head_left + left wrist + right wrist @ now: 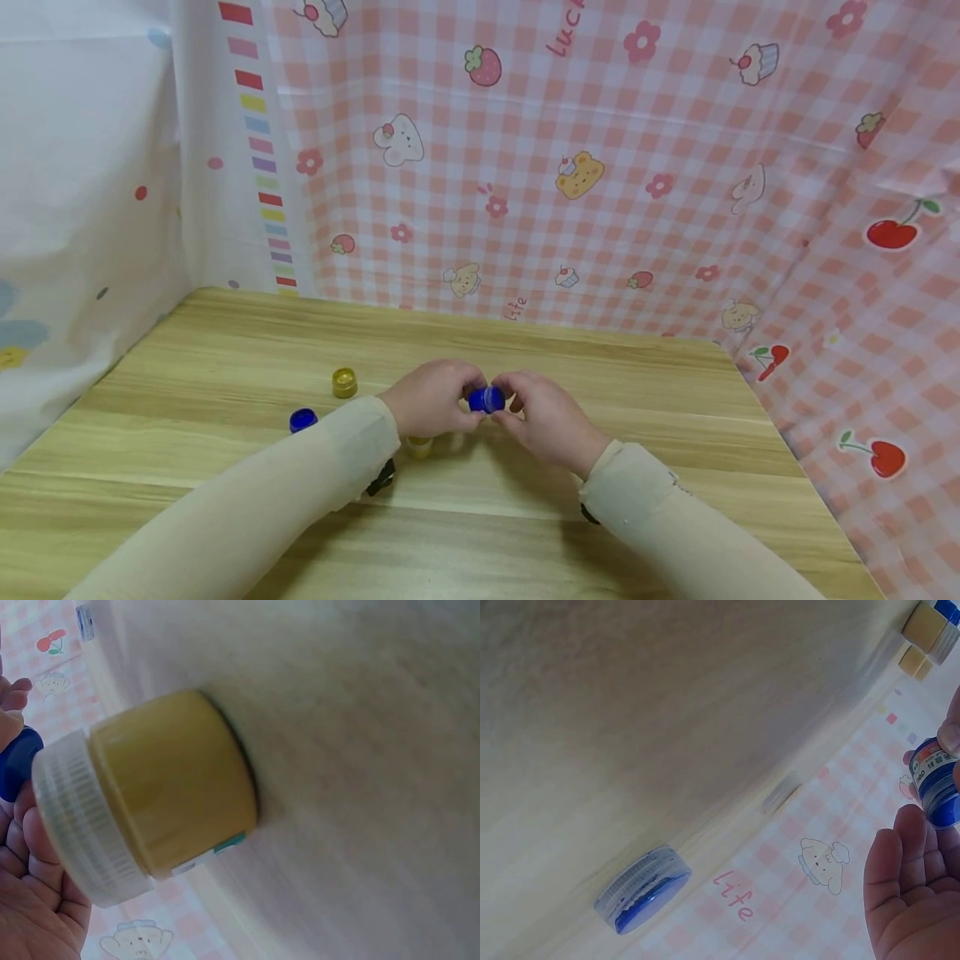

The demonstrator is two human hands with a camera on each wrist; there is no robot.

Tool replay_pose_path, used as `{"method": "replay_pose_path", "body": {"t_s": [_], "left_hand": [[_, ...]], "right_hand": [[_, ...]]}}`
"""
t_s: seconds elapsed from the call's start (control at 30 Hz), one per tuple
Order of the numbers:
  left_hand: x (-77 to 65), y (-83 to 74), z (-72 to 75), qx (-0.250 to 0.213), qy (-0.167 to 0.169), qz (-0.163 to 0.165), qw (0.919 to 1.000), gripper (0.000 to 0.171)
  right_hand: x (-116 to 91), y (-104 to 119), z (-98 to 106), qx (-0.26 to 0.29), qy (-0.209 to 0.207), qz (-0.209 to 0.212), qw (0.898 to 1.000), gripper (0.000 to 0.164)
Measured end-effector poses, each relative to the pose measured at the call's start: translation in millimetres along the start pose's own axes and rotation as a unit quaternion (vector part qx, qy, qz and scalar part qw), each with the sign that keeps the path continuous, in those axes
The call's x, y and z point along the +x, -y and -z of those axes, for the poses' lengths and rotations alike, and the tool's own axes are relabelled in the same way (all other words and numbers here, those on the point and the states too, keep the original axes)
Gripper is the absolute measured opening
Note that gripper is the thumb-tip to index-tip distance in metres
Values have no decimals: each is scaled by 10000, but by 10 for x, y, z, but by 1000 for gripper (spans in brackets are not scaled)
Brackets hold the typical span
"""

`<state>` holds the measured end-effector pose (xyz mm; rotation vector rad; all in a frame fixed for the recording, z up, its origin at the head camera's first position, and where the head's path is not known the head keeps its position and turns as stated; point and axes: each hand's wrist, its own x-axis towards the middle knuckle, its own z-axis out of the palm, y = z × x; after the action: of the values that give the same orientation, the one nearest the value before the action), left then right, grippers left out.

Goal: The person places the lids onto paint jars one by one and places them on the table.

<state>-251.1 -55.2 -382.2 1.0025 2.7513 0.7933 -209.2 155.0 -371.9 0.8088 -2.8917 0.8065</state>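
Both hands meet at a small blue paint jar, held sideways above the wooden table. My left hand pinches its left, labelled end between thumb and fingers. The right hand grips the right end, where a clear band shows in the right wrist view. Under the left wrist stands a yellow paint jar with a clear lid, large in the left wrist view and partly covered by the hand in the head view. A clear lid with blue paint inside lies near the right hand.
To the left stand a gold-yellow jar and a second blue jar, the latter partly behind the left sleeve. Another clear lid lies farther back. Patterned cloth walls the table at the back and sides.
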Motion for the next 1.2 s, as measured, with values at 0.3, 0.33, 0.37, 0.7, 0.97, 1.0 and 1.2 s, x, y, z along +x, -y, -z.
{"method": "replay_pose_path", "body": {"t_s": [0.3,0.33,0.37,0.7,0.97,1.0,1.2], "left_hand": [[-4,-2,2,26,-33,-37,10000,20],[-4,-4,3,26,-27,-46,10000,20],[-3,-6,5,27,-17,-53,10000,21],[-8,-16,11,22,-3,-141,9999,20],[-12,-7,-3,3,-24,-115,9999,19],[-13,-6,-6,5,-24,-114,9999,19],[-19,-10,-12,14,-18,-111,9999,21]], "right_hand": [[0,9,2,77,116,-262,9996,24],[0,6,3,91,122,-283,9995,27],[-2,1,5,89,132,-296,9994,31],[-19,-47,6,14,154,142,9998,36],[2,-49,-17,73,188,-46,9998,22],[3,-49,-18,91,200,-91,9997,21],[-8,-56,-18,96,197,-128,9997,41]]}}
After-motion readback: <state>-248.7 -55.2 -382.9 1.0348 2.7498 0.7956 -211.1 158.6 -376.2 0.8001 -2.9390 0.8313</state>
